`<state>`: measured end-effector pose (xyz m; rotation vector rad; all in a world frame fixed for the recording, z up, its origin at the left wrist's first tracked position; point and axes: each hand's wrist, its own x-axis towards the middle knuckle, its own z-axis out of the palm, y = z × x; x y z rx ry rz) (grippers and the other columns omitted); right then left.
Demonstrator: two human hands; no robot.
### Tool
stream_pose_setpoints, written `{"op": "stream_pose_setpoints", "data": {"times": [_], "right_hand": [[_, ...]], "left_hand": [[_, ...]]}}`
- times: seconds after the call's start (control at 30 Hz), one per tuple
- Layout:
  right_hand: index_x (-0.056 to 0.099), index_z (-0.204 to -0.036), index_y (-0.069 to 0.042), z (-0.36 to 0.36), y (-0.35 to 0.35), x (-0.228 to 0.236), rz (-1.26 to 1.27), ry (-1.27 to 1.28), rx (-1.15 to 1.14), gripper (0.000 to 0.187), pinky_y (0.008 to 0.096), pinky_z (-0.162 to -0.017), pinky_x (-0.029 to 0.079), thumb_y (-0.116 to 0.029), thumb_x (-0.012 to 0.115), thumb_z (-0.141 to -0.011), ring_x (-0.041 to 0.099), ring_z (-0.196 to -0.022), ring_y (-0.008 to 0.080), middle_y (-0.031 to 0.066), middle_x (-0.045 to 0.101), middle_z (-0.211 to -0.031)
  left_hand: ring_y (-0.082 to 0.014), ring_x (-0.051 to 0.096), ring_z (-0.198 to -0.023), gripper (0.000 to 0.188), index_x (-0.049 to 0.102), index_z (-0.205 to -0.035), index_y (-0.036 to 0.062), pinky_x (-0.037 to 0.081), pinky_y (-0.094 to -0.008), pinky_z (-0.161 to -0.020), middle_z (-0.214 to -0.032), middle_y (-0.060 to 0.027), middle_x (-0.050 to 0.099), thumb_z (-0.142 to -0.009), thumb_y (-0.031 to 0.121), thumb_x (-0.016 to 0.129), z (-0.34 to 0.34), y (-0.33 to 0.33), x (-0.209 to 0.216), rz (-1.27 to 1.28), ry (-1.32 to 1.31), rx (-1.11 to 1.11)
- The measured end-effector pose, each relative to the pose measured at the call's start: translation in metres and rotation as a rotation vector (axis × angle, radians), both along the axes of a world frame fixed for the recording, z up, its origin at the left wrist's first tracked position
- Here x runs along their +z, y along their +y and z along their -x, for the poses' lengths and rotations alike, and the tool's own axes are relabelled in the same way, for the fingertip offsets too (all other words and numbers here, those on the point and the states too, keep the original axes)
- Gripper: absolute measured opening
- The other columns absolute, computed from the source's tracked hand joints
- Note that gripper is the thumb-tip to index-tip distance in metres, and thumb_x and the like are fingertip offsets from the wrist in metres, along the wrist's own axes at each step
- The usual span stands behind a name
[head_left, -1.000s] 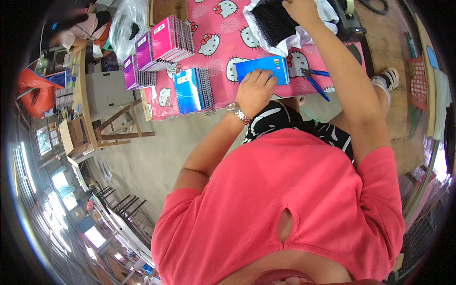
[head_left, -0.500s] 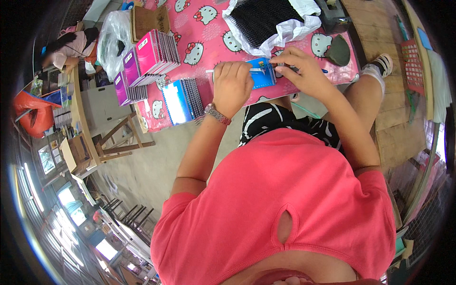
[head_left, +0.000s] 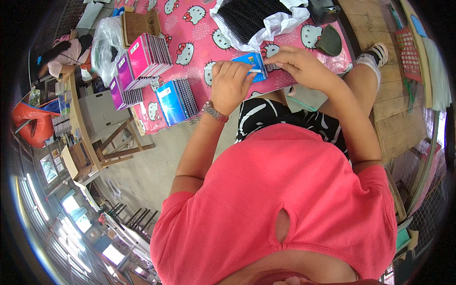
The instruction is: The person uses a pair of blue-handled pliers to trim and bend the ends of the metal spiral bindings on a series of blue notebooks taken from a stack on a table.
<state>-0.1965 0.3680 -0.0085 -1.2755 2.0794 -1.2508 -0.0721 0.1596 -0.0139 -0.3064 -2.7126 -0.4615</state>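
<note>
A small blue notebook [head_left: 251, 61] lies near the table's front edge, partly covered by my hands. My left hand [head_left: 231, 86] is closed over its left side, fingers curled round a thin white stick [head_left: 255, 71] whose end pokes out across the cover. At the notebook's right edge my right hand [head_left: 299, 67] pinches a dark wire coil [head_left: 272, 67], mostly hidden under the fingers. To the left lies a fanned stack of blue spiral notebooks [head_left: 172, 102]. Behind it are pink spiral notebooks [head_left: 148, 57] and purple ones [head_left: 124, 71].
Many black coils [head_left: 249, 21] lie on white cloth [head_left: 282, 29] at the table's back. A dark green, rounded object [head_left: 329, 41] sits at the right, near a black machine [head_left: 324, 10]. A clear plastic bag [head_left: 105, 47] and an open cardboard box [head_left: 137, 26] stand back left. Another person [head_left: 69, 56] is at the far left.
My right hand has come in closer to the notebook's edge, and the coil shows less. The white stick's left end is now hidden. The whole view has shifted slightly.
</note>
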Motion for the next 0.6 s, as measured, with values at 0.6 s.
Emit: {"op": "stream_pose_setpoints", "data": {"times": [0.6], "right_hand": [[0.057,-0.125,-0.01,-0.026,0.002,-0.01,0.16,0.095,-0.104,0.036,0.0364,-0.083,0.048,-0.01,0.059,-0.089,0.059,-0.094,0.0292,0.0129,0.055,-0.097]], "left_hand": [[-0.0277,0.06,-0.095,0.024,0.063,-0.104,0.0073,0.038,-0.0421,-0.088,-0.097,-0.0084,0.065,-0.082,0.015,0.068,0.009,0.012,0.005,-0.025,-0.062,0.03]]}}
